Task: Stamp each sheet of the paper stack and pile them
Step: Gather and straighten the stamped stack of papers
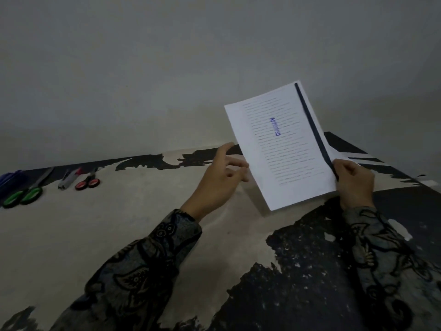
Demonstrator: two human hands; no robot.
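The right hand (353, 180) pinches the stamped sheet (281, 144) by one edge while the left hand (219, 177) hovers loose beside it, so the sheet could sag or slip

A worn table (119, 223), beige with black patches, carries the things. At its far left lie 2 scissors, green-handled (22, 195) and red-handled (87, 182), with a grey stapler (68, 180) between.

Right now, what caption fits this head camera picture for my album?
Right hand holds up a stamped sheet over a worn table; left hand hovers open beside it.
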